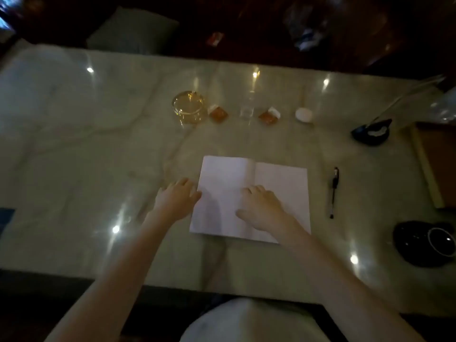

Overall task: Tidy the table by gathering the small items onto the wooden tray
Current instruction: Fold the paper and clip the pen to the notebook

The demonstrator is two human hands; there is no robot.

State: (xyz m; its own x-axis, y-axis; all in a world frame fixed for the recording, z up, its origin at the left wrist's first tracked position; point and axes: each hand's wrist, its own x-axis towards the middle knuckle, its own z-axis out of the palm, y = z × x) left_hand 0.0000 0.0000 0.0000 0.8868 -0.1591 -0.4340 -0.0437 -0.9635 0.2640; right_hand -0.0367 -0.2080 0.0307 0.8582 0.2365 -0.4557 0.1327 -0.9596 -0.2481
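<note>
An open white notebook (278,186) lies flat in the middle of the marble table (86,144). My right hand (261,208) rests palm down on its pages, fingers spread. My left hand (177,198) lies on the table with its fingertips touching the notebook's left edge. A black pen (333,192) lies to the right of the notebook. Across the far side stand two small amber bottles (218,113) (269,116) tipped on their sides, a small clear glass (246,112) and a white round item (304,114). The wooden tray (427,169) sits at the right edge, partly cut off.
A glass bowl (188,107) stands left of the bottles. A dark dish (371,132) with something white in it sits near the tray. A black round object (424,243) lies at the near right. Beyond the table are a grey cushion (133,30) and dark floor.
</note>
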